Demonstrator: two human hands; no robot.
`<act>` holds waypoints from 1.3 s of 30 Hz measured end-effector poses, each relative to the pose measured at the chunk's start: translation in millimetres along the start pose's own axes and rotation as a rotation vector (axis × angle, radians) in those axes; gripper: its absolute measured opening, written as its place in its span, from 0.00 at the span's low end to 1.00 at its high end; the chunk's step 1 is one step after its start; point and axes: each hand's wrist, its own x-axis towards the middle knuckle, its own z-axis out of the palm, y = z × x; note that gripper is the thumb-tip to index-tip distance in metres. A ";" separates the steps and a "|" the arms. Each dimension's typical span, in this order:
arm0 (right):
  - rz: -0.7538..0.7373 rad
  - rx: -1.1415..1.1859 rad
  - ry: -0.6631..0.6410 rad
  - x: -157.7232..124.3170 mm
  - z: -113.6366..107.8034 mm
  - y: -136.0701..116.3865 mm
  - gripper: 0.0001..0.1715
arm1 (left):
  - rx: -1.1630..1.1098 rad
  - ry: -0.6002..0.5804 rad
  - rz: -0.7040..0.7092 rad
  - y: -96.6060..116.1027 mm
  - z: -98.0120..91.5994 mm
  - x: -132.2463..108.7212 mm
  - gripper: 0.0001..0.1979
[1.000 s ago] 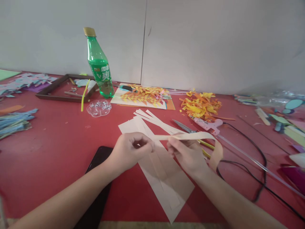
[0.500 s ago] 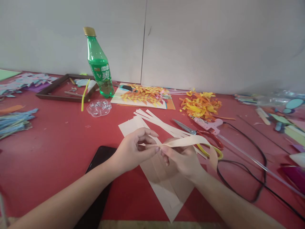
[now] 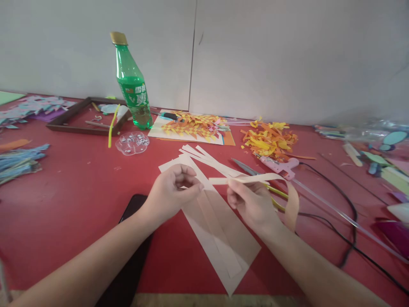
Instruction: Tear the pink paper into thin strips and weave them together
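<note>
My right hand (image 3: 251, 198) pinches a long cream paper strip (image 3: 271, 177) between thumb and fingers. One short end of the strip points left, and the rest curls over and down on the right. My left hand (image 3: 179, 187) is apart from the strip, its thumb and fingertips curled together; whether anything small is between them cannot be made out. Beneath both hands lie cream paper sheets (image 3: 220, 238) on the red table. More cut strips (image 3: 207, 158) lie just beyond them. Scissors (image 3: 244, 166) with yellow and red handles are partly hidden behind my right hand.
A green bottle (image 3: 134, 89) stands beside a brown frame (image 3: 86, 129) and a clear dish (image 3: 132, 143). Orange-yellow paper pieces (image 3: 270, 140) and a pink glue gun (image 3: 284, 166) with a black cord sit beyond my right hand. A black phone (image 3: 128, 264) lies under my left forearm.
My hands have moved apart. The strip's left end has come free of my left hand and stays in my right hand, which has shifted slightly right and up.
</note>
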 end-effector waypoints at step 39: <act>-0.002 -0.251 -0.293 -11.5 4.0 -1.0 0.12 | 0.126 -0.269 0.104 0.4 7.1 -9.0 0.09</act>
